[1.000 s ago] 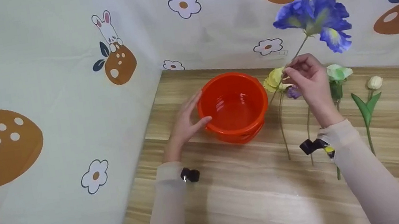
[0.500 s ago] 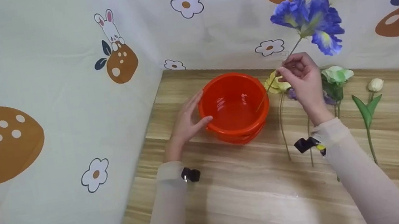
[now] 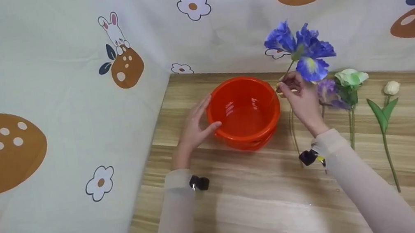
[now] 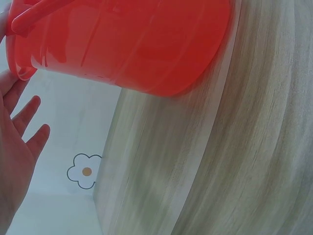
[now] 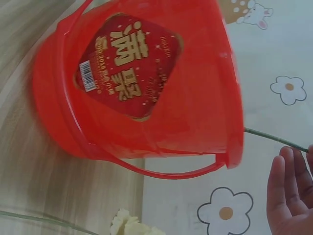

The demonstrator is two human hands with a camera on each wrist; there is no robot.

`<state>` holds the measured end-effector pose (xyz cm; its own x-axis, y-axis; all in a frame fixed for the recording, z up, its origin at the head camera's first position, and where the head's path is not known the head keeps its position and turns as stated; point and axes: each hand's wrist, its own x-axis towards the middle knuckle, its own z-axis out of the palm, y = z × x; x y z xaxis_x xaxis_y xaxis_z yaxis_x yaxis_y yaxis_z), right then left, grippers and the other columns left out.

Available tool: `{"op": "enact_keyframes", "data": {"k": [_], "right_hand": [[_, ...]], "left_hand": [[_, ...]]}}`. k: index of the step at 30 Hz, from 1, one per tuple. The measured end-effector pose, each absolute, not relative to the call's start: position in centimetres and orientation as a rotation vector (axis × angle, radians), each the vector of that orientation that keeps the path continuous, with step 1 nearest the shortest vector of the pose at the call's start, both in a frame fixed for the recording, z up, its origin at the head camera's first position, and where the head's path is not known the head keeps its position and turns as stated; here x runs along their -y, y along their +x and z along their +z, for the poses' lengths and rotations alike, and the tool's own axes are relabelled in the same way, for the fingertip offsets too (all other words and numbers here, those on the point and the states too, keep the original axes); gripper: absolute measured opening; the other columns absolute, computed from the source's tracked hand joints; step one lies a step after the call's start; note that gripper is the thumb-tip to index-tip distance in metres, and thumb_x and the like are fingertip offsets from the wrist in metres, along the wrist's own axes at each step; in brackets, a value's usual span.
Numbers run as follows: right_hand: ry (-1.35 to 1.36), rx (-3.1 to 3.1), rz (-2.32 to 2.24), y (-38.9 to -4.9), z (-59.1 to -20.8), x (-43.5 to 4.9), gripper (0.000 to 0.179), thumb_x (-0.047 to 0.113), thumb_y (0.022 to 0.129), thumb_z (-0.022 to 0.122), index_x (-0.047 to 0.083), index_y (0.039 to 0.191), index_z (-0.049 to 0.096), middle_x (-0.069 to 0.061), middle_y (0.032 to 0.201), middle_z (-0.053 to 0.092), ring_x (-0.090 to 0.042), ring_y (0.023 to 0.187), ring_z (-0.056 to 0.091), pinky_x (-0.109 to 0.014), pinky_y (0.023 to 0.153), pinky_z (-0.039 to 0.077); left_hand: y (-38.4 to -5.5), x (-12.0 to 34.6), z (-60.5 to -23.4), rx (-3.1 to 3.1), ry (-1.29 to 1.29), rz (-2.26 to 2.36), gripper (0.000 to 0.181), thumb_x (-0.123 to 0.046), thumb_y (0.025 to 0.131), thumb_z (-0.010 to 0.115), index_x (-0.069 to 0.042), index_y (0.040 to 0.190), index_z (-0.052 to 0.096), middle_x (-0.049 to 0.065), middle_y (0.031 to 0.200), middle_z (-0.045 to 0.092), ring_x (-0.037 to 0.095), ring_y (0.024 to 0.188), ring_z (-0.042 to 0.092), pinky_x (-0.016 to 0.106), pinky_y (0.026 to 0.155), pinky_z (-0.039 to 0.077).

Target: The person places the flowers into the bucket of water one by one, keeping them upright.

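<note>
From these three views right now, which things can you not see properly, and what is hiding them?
- Yellow flower: head view, the right hand covers it; right wrist view, the bottom edge cuts it.
- Blue flower stem end: head view, lost inside the red bucket.
- Right fingers: right wrist view, cut by the frame edge, so the pinch is unseen.
- Bucket label: small print too fine to read.
- Left hand: left wrist view shows only part.
</note>
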<state>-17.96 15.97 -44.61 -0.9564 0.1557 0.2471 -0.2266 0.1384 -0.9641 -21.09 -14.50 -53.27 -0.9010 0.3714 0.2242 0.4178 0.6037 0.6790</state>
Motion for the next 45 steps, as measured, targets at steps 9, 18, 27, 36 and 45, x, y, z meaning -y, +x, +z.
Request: {"op": "enact_keyframes", "data": {"k": [9,18,27,36,45], "right_hand": [[0.026,2.426,1.518,-19.9,-48.1,-16.1,0.017,0.017,0.089,0.061,0.001,0.094,0.062,-0.012,0.093,0.066,-0.018,0.085,0.063,-0.015,0.070,0.050],[0.105,2.594,1.279,-20.8,-47.5,-15.0,0.016,0.021,0.090,0.060,0.005,0.091,0.063,-0.013,0.097,0.066,-0.032,0.097,0.060,-0.046,0.085,0.048],[0.082,2.616,1.437,-21.9,-47.0,-13.2,0.019,0.017,0.086,0.065,0.001,0.097,0.064,-0.016,0.094,0.067,-0.027,0.090,0.064,-0.040,0.084,0.053],[0.214,2.593,1.564,-22.8,-47.5,-11.4,0.011,0.007,0.086,0.065,0.001,0.095,0.066,-0.012,0.092,0.068,-0.020,0.083,0.065,-0.030,0.076,0.055],[0.228,2.692,1.598,-23.1,-48.0,-10.2,0.012,0.006,0.085,0.066,0.002,0.096,0.065,-0.013,0.093,0.067,-0.022,0.085,0.064,-0.032,0.074,0.055]], "left_hand": [[-21.1,14.4,-53.3,2.754,-0.677,-1.225,0.076,-0.041,0.084,0.067,-0.032,0.148,0.028,-0.011,0.154,0.027,0.017,0.141,0.026,0.051,0.111,0.027],[-21.1,14.5,-53.3,2.746,-0.679,-1.234,0.075,-0.040,0.084,0.067,-0.031,0.148,0.030,-0.009,0.154,0.029,0.020,0.141,0.026,0.052,0.111,0.027],[-21.1,14.5,-53.5,2.749,-0.660,-1.227,0.075,-0.040,0.084,0.067,-0.033,0.148,0.029,-0.016,0.153,0.026,0.015,0.141,0.025,0.051,0.111,0.028],[-21.2,14.4,-53.6,2.728,-0.678,-1.230,0.075,-0.053,0.084,0.062,-0.033,0.148,0.029,-0.017,0.153,0.025,0.021,0.141,0.027,0.051,0.110,0.030],[-21.0,14.3,-53.5,2.742,-0.658,-1.233,0.075,-0.058,0.083,0.059,-0.035,0.148,0.028,-0.011,0.154,0.027,0.024,0.141,0.027,0.054,0.109,0.030]]}}
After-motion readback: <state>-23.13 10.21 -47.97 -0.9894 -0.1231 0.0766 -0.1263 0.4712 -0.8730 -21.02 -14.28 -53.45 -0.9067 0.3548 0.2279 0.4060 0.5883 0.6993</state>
